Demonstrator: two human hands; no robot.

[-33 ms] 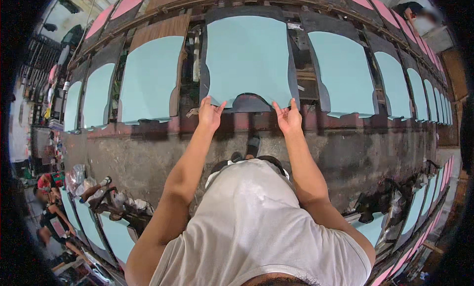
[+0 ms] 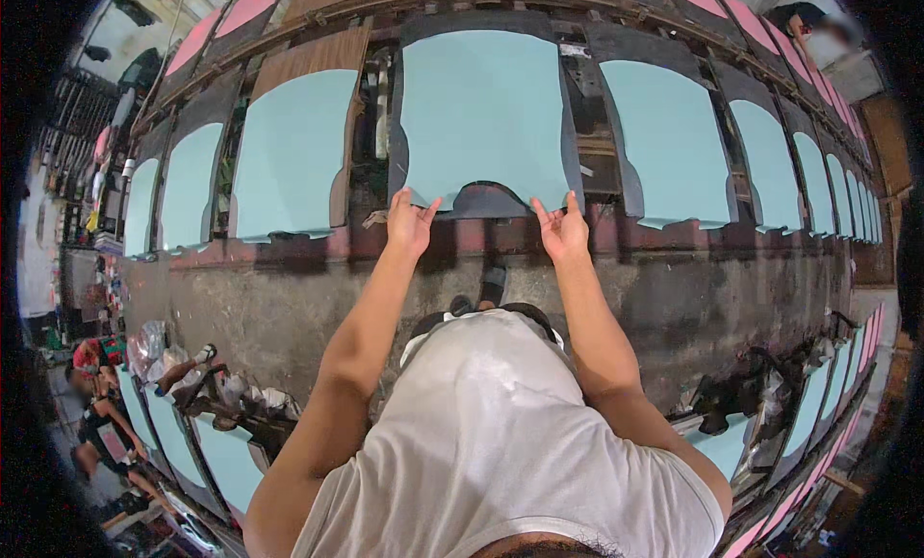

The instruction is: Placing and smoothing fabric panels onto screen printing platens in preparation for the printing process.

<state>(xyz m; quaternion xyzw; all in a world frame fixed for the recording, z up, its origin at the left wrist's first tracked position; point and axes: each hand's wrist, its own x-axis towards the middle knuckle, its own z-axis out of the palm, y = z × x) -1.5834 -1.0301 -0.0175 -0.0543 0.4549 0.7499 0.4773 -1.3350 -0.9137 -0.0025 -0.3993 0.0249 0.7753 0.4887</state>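
A light blue shirt-shaped fabric panel [image 2: 481,115] lies flat on a dark board [image 2: 481,24], its curved neck cutout toward me. My left hand [image 2: 411,226] holds the near left shoulder edge of the panel, thumb by the cutout and fingers at the outer corner. On the other side, my right hand [image 2: 565,231] has the near right shoulder edge in the same way. Both hands are closed at the cloth's edge with thumb and fingers set apart along it. The fingertips' undersides are hidden. Dark board surface shows through the cutout between my hands.
More blue panels on boards stand in a row, one to the left [image 2: 294,158] and one to the right [image 2: 669,144]. Pink panels [image 2: 255,4] lie behind. A concrete floor [image 2: 269,298] is below me. Other people [image 2: 106,423] are at the lower left and upper right.
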